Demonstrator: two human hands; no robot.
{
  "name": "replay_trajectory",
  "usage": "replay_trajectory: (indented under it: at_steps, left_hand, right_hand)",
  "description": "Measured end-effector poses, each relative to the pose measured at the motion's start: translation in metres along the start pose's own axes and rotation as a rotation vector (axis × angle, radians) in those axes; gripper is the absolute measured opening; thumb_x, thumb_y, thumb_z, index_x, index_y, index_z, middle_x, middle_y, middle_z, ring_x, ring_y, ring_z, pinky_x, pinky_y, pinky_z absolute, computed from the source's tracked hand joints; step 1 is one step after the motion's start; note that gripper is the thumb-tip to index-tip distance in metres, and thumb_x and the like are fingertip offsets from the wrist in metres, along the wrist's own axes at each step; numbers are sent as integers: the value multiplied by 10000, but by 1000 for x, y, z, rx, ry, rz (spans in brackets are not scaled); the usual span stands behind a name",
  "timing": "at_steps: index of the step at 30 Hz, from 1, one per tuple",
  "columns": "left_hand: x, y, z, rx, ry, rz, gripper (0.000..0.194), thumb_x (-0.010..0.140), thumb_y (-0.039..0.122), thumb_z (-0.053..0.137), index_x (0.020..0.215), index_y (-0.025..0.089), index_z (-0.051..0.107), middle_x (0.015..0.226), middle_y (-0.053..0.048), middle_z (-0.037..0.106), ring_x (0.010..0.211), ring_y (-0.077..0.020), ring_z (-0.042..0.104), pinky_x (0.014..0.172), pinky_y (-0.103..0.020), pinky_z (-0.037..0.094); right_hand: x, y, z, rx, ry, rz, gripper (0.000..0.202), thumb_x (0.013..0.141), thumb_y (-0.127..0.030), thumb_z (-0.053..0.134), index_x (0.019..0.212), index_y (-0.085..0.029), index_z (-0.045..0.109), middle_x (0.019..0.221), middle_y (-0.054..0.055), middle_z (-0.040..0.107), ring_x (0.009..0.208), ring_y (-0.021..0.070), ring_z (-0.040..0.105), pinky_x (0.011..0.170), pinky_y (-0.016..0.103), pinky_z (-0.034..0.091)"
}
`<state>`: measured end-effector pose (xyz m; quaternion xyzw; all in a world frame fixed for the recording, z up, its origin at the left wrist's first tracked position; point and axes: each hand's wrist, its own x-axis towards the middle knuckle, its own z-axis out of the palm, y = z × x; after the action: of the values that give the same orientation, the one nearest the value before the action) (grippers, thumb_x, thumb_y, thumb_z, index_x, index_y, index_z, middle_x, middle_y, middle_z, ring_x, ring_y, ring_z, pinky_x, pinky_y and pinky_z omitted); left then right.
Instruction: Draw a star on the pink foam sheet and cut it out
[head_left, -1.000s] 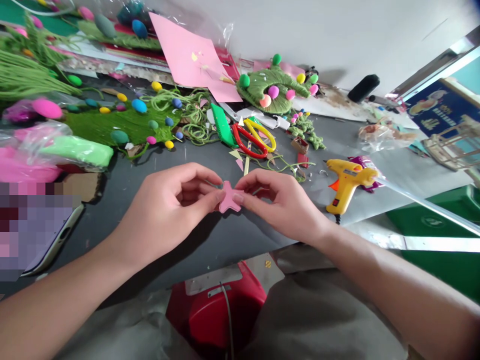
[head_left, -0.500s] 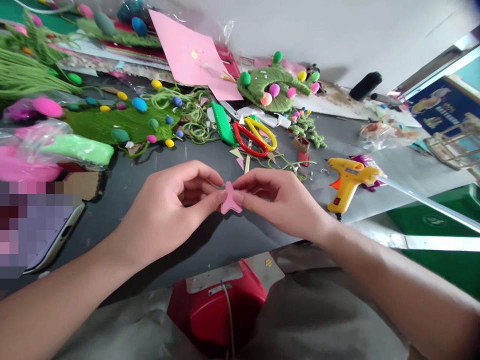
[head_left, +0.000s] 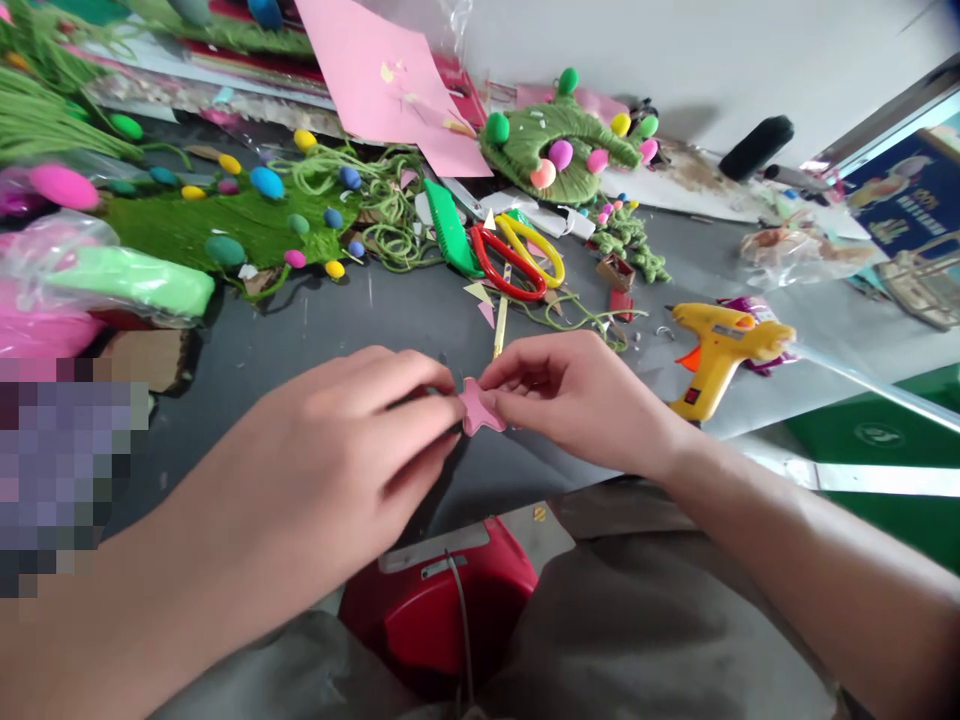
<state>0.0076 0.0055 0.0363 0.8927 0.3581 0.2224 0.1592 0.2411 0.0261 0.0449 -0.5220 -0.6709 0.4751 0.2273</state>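
Observation:
A small pink paper star [head_left: 484,414] is held above the dark table between both hands. My right hand [head_left: 589,402] pinches its right side between thumb and fingertips. My left hand [head_left: 360,440], back turned up, has its fingertips closed against the star's left edge; its thumb is mostly hidden. Just beyond the hands lie scissors with red handles [head_left: 508,270] and yellow handles [head_left: 534,250], a green ridged plastic tool [head_left: 448,222] and small paper scraps [head_left: 478,292]. A yellow glue gun [head_left: 716,345] with a clear glue stick lies to the right.
Green yarn pieces with coloured balls [head_left: 225,225] spread at left beside bagged pale green material [head_left: 135,278]. A pink sheet [head_left: 390,85] and a green yarn-wrapped form [head_left: 547,160] stand at the back. Below the table edge shows a red object [head_left: 435,610].
My left hand has rolled over so its back faces up, its fingers shifting on the star. The star now shows more of its flat face. The view has shifted slightly.

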Motion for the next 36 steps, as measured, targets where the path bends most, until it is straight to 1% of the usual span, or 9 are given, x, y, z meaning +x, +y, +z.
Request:
replay_trajectory:
  at_steps: [3,6,13,18,22,25,29,33,36]
  left_hand:
    - [-6,5,7,122,-62,90,306,1006,216,534,1243,158,719,1269,-140,725,1166,-347,684,937,-527,561]
    - [-9,10,12,192,-92,118,330,1006,219,520,1260,122,707,1302,-159,727,1231,-368,654,981,-562,547]
    - [-16,15,15,291,-88,109,390,1032,249,488,1358,144,673,1371,-113,725,1258,-340,646,1023,-549,501]
    - [-24,18,19,313,-101,79,443,1032,265,484,1441,161,616,1459,-90,680,1301,-346,616,1072,-558,443]
    - [-25,17,19,315,-113,68,460,1030,259,479,1461,144,594,1466,-98,673,1310,-355,604,1071,-565,431]
    - [-23,17,20,302,-117,71,469,1022,251,484,1468,141,579,1455,-109,677,1291,-359,614,1059,-565,438]
    - [-21,17,20,280,-106,107,525,1006,208,509,1523,118,500,1485,-147,647,1317,-355,606,1072,-549,446]
    - [-21,18,17,236,-78,70,625,1023,239,502,1612,91,355,1423,-178,668,1236,-354,653,1007,-550,482]
    - [-20,18,14,221,-73,40,632,1033,269,503,1627,128,341,1386,-161,689,1205,-347,670,977,-549,499]
  right_hand:
    - [1,2,1,-29,10,-1,95,841,-172,729,872,-185,818,755,20,754,693,165,667,616,283,549]
    - [1,2,3,-63,13,4,89,848,-191,732,878,-188,816,741,17,742,681,164,655,594,283,541]
    - [-4,-6,-4,-301,24,-117,181,870,-127,676,951,-182,829,891,18,775,788,165,695,705,295,541]
    - [-12,-7,-10,-383,-15,-134,235,922,-132,646,1029,-207,841,985,36,763,857,169,694,737,285,530]
    - [-17,-6,-11,-361,-18,-142,245,945,-159,655,1094,-220,840,1055,43,753,894,163,693,779,279,550]
    - [-17,-5,-10,-333,5,-155,256,919,-147,683,1112,-222,833,1081,38,750,919,161,695,815,282,563]
    - [-17,-3,-8,-212,-50,-129,309,915,-132,650,1173,-230,791,1106,20,775,942,166,718,830,289,589]
    - [-20,-3,-7,-129,-59,-125,448,876,-55,599,1267,-238,720,1201,20,777,1031,185,744,896,306,605]
    - [-22,-3,-7,-104,-58,-137,580,847,-14,576,1377,-239,635,1231,27,774,1071,196,748,935,316,607]
